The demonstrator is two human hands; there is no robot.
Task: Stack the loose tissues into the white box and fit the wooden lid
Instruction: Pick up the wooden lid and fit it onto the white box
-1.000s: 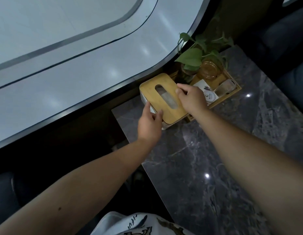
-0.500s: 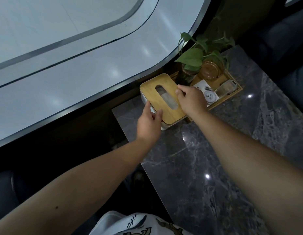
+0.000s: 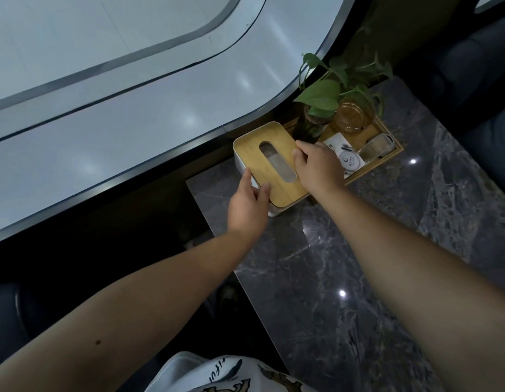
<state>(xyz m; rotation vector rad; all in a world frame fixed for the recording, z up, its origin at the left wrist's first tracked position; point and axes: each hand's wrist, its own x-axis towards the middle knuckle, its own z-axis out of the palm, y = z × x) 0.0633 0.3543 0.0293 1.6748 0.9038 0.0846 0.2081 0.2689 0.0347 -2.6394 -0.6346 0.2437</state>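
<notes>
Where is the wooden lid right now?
The wooden lid sits on the white box at the table's far left corner, between the left hand and right hand, beside the tray.

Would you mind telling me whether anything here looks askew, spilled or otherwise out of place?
Nothing stands out. The wooden lid sits on the white box, with the left hand and right hand at its long edges. Nothing looks spilled on the marble table or in the wooden tray.
</notes>
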